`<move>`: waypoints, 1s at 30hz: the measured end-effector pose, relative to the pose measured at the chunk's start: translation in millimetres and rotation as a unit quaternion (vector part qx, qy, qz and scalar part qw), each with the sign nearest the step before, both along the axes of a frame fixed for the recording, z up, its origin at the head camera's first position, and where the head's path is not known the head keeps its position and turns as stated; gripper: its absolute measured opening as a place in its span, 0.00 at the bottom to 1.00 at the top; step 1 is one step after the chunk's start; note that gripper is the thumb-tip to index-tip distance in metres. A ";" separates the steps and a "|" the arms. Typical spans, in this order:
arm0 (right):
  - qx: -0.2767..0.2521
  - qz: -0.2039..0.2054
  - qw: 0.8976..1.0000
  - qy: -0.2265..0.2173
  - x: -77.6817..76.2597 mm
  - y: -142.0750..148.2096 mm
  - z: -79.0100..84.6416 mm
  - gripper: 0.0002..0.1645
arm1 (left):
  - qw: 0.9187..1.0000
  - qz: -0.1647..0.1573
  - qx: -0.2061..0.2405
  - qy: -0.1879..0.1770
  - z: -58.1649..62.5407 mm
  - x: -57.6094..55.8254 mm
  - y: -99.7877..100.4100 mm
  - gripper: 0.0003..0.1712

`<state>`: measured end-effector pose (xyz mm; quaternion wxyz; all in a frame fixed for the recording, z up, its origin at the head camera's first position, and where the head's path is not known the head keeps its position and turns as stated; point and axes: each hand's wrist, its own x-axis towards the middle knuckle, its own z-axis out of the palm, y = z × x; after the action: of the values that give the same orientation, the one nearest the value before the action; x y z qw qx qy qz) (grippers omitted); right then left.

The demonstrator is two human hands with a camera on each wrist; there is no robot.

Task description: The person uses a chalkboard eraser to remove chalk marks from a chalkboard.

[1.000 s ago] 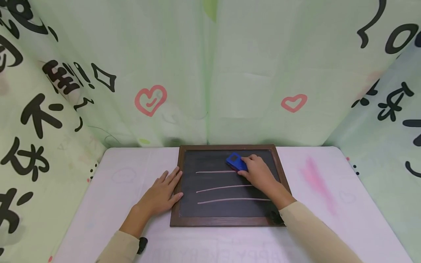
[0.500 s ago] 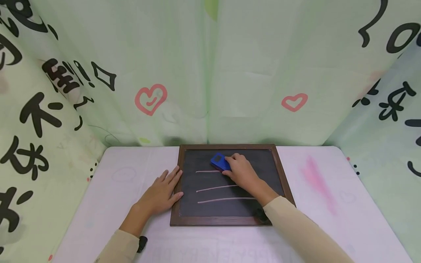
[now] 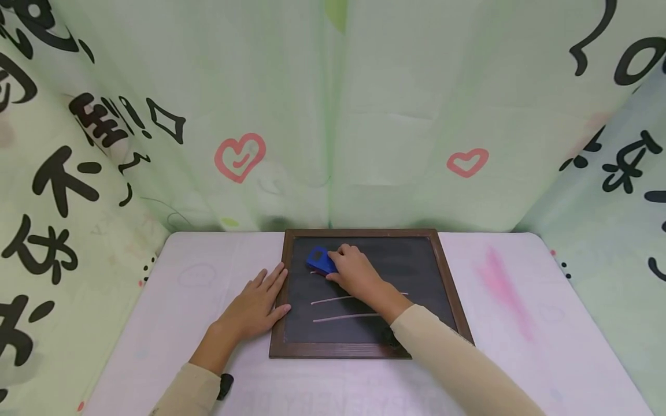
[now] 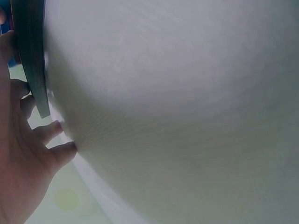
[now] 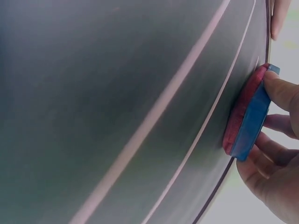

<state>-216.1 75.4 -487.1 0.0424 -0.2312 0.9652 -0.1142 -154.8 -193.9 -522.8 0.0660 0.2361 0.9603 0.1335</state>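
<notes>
A blackboard (image 3: 364, 335) in a brown wooden frame lies on the table. My right hand (image 3: 359, 274) grips a blue eraser (image 3: 321, 261) near the board's upper left; in the right wrist view the red pad of the eraser (image 5: 252, 114) faces the board, thumb on one side and fingers on the other. Two pink chalk lines (image 3: 338, 318) cross the lower half, partly covered by the right arm. Only a short stub of a top line shows beside the eraser. My left hand (image 3: 255, 306) rests with spread fingers against the left frame edge, also seen in the left wrist view.
The table (image 3: 208, 254) has a pale pinkish cover with a pink smear (image 3: 502, 289) at the right. A light green curtain (image 3: 390, 115) with black writing and red hearts stands behind and at both sides.
My right hand has slid the eraser leftward along the top chalk line, and most of that line has gone from view. The left hand keeps its place on the frame.
</notes>
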 end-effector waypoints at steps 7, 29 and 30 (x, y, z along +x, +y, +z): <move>0.014 0.029 0.999 0.017 -0.8 -22.1 2.5 0.35 | 1.000 0.002 -0.003 0.000 0.1 0.3 -0.7 0.46; -0.007 0.092 0.995 -0.025 0.6 -21.4 8.6 0.31 | 1.000 0.005 -0.006 0.003 0.6 0.1 2.7 0.47; -0.010 0.095 0.995 -0.031 0.9 -19.7 9.4 0.31 | 1.000 0.005 -0.005 0.003 0.5 0.3 2.4 0.47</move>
<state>-215.3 55.7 -477.7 0.0803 -0.3186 0.9359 -0.1267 -154.5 -191.5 -522.3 0.0633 0.2315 0.9622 0.1286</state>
